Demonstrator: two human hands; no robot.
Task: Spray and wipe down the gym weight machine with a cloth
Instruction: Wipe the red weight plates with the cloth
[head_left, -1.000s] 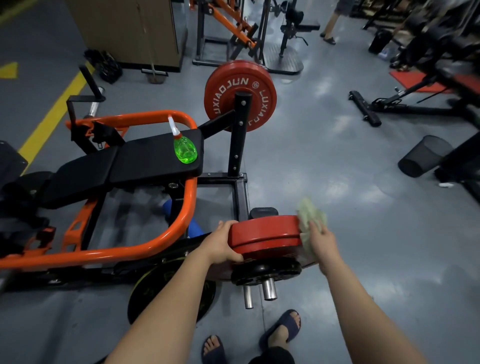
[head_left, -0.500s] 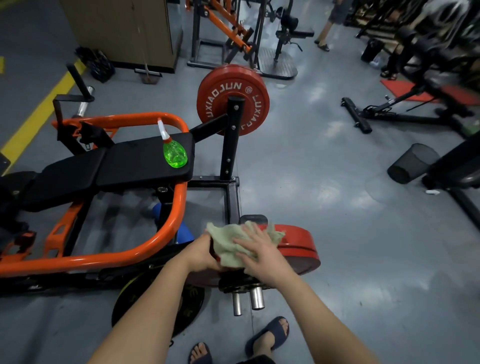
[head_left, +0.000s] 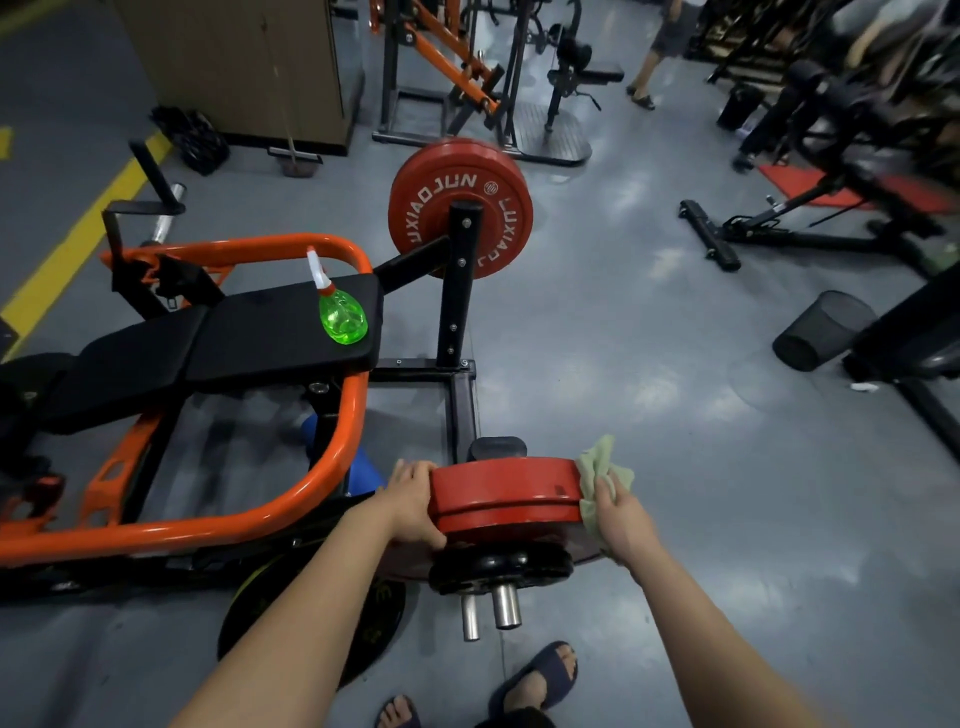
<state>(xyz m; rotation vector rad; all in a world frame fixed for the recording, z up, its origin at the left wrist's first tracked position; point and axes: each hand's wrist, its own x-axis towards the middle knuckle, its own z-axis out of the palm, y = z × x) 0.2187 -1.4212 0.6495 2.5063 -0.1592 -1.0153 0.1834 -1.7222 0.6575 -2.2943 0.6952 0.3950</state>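
The weight machine has an orange tube frame (head_left: 332, 467) and a black padded bench (head_left: 270, 332). A red weight plate (head_left: 504, 493) sits on its near sleeve, edge towards me. My left hand (head_left: 410, 499) grips the plate's left edge. My right hand (head_left: 618, 519) holds a pale green cloth (head_left: 597, 473) against the plate's right edge. A green spray bottle (head_left: 340, 314) with a white and red nozzle lies on the bench pad. A second red plate (head_left: 460, 208) hangs on the far side.
A black mesh bin (head_left: 821, 332) lies tipped on the grey floor at right. Black machines (head_left: 810, 228) stand at right and behind. A dark plate (head_left: 311, 613) leans below the frame. A person (head_left: 660, 57) stands at the back. My sandalled feet (head_left: 540, 675) are below the plate.
My right hand has carried the cloth from the top left of the red plate across to its right edge. My left hand stays on the plate's left edge.
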